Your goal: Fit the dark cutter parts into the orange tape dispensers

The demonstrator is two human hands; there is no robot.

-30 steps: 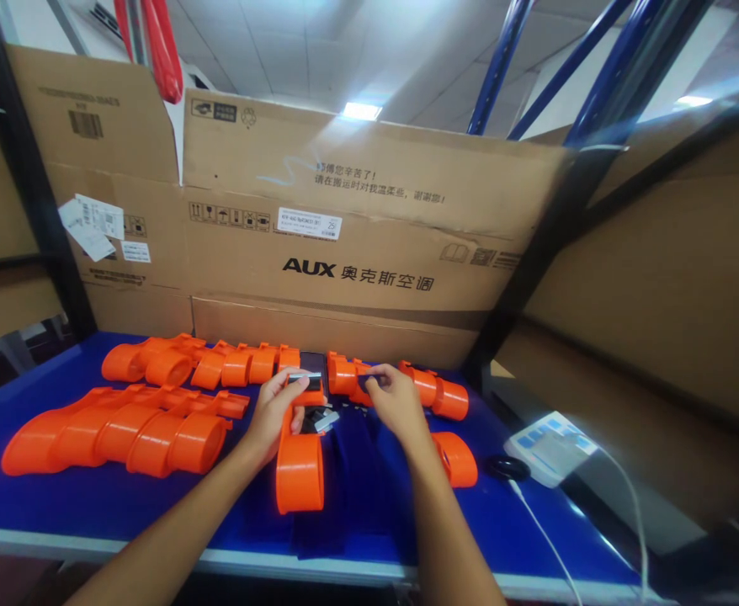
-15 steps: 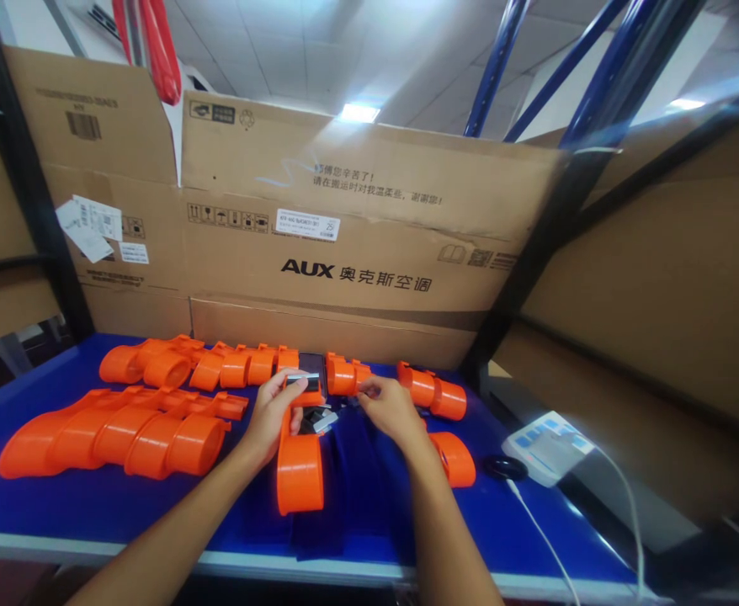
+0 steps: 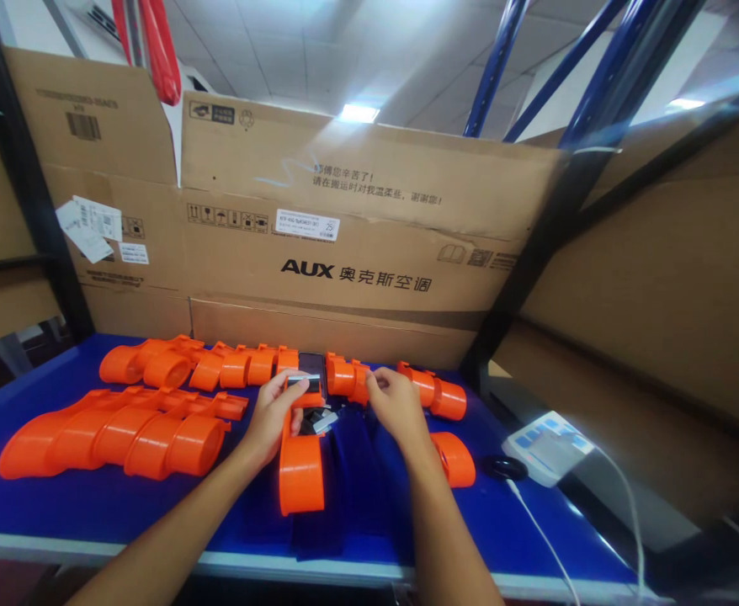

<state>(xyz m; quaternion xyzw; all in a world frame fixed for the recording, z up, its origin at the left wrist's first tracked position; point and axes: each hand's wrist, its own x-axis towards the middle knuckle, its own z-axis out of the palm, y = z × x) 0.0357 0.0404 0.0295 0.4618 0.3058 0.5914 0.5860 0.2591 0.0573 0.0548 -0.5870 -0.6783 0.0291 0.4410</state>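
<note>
My left hand (image 3: 273, 414) is closed round the top of an orange plastic part (image 3: 301, 475) with a wide ring at its lower end. Under my left thumb lies a dark, shiny cylinder (image 3: 304, 385) in the part's upper end. My right hand (image 3: 396, 402) is to the right, its thumb and fingertips pinched together beside an orange ringed piece (image 3: 358, 383); anything between the fingertips is too small to make out. Between the hands, a small silver-grey item (image 3: 325, 421) lies on the dark blue cloth.
Rows of orange ringed parts (image 3: 148, 438) stand on the blue table (image 3: 249, 526) to the left and back. At the right are another orange part (image 3: 458, 459), a black disc (image 3: 506, 467) and a white device (image 3: 550, 446) with cables. Cardboard (image 3: 344, 278) walls the back.
My right hand has shifted slightly right and up, away from the middle. The orange part in my left hand has barely moved.
</note>
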